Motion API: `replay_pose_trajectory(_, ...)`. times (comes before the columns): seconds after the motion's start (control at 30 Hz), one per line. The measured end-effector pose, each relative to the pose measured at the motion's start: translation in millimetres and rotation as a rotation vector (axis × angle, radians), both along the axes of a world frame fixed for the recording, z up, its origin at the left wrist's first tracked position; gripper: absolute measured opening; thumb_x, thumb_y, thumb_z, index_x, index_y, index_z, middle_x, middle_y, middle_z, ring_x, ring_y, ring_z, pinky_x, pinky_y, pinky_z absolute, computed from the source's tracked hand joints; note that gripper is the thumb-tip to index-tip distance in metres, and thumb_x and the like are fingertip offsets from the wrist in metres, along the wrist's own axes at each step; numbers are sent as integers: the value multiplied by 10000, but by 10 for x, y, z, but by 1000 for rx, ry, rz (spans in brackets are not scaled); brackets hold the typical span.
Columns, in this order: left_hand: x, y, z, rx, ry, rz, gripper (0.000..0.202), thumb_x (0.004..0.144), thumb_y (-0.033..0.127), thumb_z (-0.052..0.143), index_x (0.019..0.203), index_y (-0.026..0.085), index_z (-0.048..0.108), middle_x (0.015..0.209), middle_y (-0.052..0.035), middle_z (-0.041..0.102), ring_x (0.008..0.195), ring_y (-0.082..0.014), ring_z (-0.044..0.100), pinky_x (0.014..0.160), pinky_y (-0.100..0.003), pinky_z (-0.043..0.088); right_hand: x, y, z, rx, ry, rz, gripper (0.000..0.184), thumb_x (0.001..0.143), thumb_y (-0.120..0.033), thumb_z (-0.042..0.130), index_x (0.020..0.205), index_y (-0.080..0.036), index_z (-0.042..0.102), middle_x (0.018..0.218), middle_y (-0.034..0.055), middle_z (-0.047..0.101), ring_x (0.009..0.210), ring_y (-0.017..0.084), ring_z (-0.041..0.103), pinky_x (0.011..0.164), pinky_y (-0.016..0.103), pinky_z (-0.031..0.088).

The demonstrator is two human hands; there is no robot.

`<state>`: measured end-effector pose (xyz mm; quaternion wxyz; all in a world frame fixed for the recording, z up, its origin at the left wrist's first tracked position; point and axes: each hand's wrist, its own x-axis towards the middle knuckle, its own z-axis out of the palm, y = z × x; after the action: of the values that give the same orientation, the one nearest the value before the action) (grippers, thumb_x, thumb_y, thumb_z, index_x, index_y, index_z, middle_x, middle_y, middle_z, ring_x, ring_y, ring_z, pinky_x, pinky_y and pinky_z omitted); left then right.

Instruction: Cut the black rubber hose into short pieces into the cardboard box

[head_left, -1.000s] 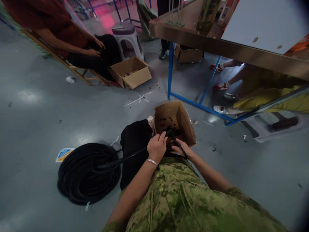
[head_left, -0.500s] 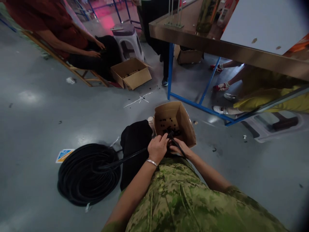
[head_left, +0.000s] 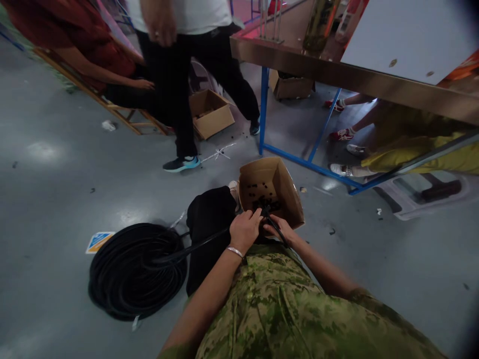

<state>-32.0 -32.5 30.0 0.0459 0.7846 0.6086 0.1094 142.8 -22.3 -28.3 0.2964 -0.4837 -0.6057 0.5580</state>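
Note:
A large coil of black tubing (head_left: pixel 123 271) lies on the floor at my left, and one length of it runs over my black-clad leg. My left hand (head_left: pixel 244 229) is closed around that length above the near edge of an open cardboard box (head_left: pixel 288 192). Close beside it, my right hand (head_left: pixel 279 228) is closed on a dark, rod-like thing (head_left: pixel 275 228); its kind is unclear, and some fingers are hidden. Small black pieces (head_left: pixel 265 187) lie scattered inside the box, with more heaped near my hands.
A blue-framed table (head_left: pixel 284 57) stands ahead to the right, with seated people's feet beneath it. A person in black trousers (head_left: pixel 168 75) stands ahead by another cardboard box (head_left: pixel 215 122). Someone in red (head_left: pixel 82 45) sits at the left. White string (head_left: pixel 218 152) lies on the floor.
A person in black trousers has stepped leftward into view, partly covering the far box, the stool and the seated person. My hands have hardly moved.

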Motion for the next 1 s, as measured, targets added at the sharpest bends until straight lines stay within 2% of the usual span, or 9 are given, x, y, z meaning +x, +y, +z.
replay_pose_trajectory(0.2,-10,19,-4,5,39,-29,356,978,370,356,1187,262,624,814,-61,611,775,-199,579,685,-323,389,-11,-103,-29,-85,-4,-52,393,748,-542,660,827,-158,651,683,2,606,648,164,556,599,258,460)
replay_pose_trajectory(0.4,-4,33,1,-18,61,-51,316,971,350,388,1156,248,623,825,-58,616,782,-195,581,678,-320,388,-22,-192,-95,-101,-33,-111,352,740,-511,652,679,-167,611,546,-23,506,514,108,420,470,217,330)
replay_pose_trajectory(0.67,17,49,-64,-65,75,-43,357,987,357,346,1187,217,607,857,-72,620,820,-208,584,699,-328,388,-45,-227,-200,-48,-143,-133,391,763,-520,584,607,-164,543,520,-29,457,506,97,383,470,212,280)
replay_pose_trajectory(1.0,57,79,-123,-99,121,-50,346,988,315,348,1214,187,577,907,-92,616,879,-222,579,746,-334,382,-18,-250,-444,15,-247,-115,330,796,-421,543,614,-149,580,529,-18,499,532,107,421,497,202,300)
